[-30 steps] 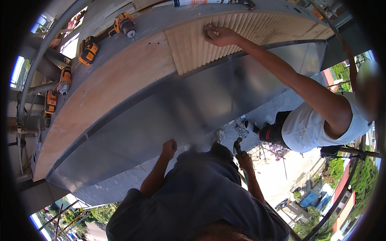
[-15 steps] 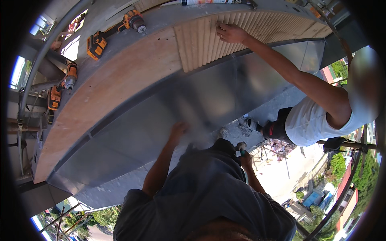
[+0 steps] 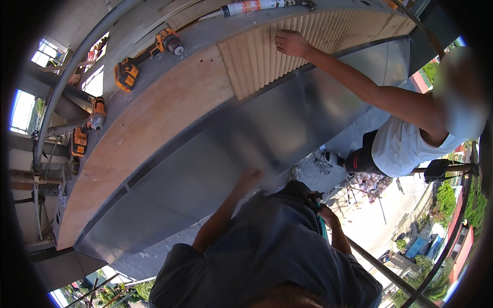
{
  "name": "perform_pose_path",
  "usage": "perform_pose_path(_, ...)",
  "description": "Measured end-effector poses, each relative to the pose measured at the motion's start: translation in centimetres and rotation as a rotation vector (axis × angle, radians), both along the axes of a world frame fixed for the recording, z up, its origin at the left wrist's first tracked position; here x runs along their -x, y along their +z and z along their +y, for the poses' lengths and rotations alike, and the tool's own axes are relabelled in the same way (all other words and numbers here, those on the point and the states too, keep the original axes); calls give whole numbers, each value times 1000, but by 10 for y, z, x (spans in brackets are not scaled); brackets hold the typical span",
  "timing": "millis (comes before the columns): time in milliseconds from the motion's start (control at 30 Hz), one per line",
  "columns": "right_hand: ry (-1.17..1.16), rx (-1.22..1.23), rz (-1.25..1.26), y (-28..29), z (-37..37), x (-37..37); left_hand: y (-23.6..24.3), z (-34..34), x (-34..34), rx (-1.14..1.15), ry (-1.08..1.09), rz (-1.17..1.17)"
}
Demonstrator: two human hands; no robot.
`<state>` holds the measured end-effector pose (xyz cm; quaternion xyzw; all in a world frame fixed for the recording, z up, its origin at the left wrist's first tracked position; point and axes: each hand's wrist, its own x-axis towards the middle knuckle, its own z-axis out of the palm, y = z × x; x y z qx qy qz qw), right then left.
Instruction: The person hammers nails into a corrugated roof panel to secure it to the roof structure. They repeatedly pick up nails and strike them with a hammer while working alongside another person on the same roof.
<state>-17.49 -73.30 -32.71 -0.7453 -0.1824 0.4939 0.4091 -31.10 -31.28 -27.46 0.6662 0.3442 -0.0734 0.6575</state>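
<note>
My left hand point(image 3: 250, 179) is lifted in front of the smooth grey metal panel point(image 3: 195, 159). It is smeared by motion, so its fingers do not show clearly. Low beside my body on the right, my right hand point(image 3: 327, 215) is closed around a dark tool with a teal part point(image 3: 314, 199); its kind is hard to make out. Above the metal runs a curved plywood strip point(image 3: 149, 133), partly covered by a ribbed wooden panel point(image 3: 267, 59). Another person's hand point(image 3: 292, 43) rests on the ribs.
On the grey ledge lie an orange and black cordless drill point(image 3: 167, 41), a second cordless power tool point(image 3: 95, 115) and a sealant tube point(image 3: 251, 6). The other person point(image 3: 398, 149) stands at the right. Scaffold pipes point(image 3: 390, 277) border a drop to the ground.
My left hand has shifted a little to the right. The tool in my right hand has turned, showing more of its dark body. The view has tilted slightly; the other person's hand stays on the ribs.
</note>
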Motion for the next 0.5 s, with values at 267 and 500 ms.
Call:
perform_pose_path(267, 60, 330, 3, -8, 7, -14, 3, 10, 11, -16, 34, -42)
perform_pose_path(500, -27, 161, 146, 61, 24, -13, -3, 5, 19, 95, 162, 0)
